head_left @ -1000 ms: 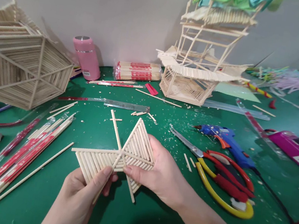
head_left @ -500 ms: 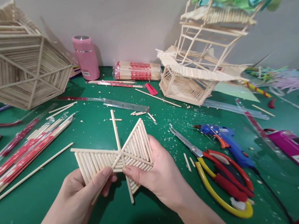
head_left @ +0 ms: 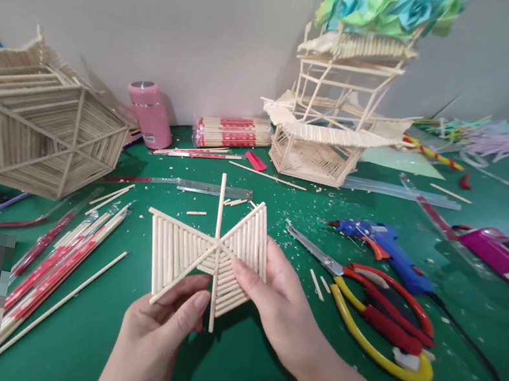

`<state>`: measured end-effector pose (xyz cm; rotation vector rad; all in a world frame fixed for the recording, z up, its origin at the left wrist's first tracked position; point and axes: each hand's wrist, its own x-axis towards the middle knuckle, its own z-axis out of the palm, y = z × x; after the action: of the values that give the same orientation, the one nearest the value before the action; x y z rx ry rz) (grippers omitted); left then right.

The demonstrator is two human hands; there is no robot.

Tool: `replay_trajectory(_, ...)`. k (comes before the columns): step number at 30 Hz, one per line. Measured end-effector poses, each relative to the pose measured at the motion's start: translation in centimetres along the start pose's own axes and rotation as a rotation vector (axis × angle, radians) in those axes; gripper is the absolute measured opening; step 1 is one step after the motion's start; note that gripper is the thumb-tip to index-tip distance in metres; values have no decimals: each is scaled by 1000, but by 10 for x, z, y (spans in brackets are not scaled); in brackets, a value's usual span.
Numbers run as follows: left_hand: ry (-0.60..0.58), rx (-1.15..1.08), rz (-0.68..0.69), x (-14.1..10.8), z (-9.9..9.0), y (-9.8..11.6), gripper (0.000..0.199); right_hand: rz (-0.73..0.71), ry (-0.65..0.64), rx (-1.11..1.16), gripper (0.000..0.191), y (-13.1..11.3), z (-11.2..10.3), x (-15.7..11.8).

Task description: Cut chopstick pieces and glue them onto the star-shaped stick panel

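A hexagonal frame of wooden sticks (head_left: 183,245), with spokes crossing at its middle, is held up over the green table. Three of its wedges are filled with rows of short sticks; other gaps between spokes are bare. My right hand (head_left: 280,284) is closed on its right side, thumb on the front, fingers behind. At the lower left, my left hand (head_left: 168,316) curls round the frame's lower edge. Its fingers lie behind a spoke, and its thumb is in front, by the bare gap. How firmly it grips is hard to see.
Scissors (head_left: 364,295), a blue glue gun (head_left: 383,243) and a purple power strip (head_left: 503,257) lie right. Wrapped chopsticks (head_left: 58,267) lie left. Behind stand two stick models (head_left: 321,133), a pink bottle (head_left: 149,114) and a chopstick pack (head_left: 232,132).
The stick frame has turned clockwise, its left wedge swinging up. My left thumb has come off the frame's middle; my right hand keeps hold. The view has shifted slightly.
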<state>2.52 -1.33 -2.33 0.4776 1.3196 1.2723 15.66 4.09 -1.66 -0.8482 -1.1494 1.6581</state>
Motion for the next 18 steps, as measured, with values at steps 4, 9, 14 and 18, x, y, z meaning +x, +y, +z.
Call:
replay_trajectory(4, -12, -106, -12, 2, 12, 2, 20, -30, 1, -29, 29, 3, 3, -3)
replay_trajectory(9, -8, -194, -48, 3, 14, 4, 20, -32, -22, -36, 27, 5, 6, -5)
replay_trajectory(14, -43, -236, -64, 5, 6, 3, 21, 41, -51, 110, 26, 4, 5, -5)
replay_trajectory(18, -13, -230, -82, 6, 2, 1, 16, 107, -63, 196, 22, 6, 5, -5)
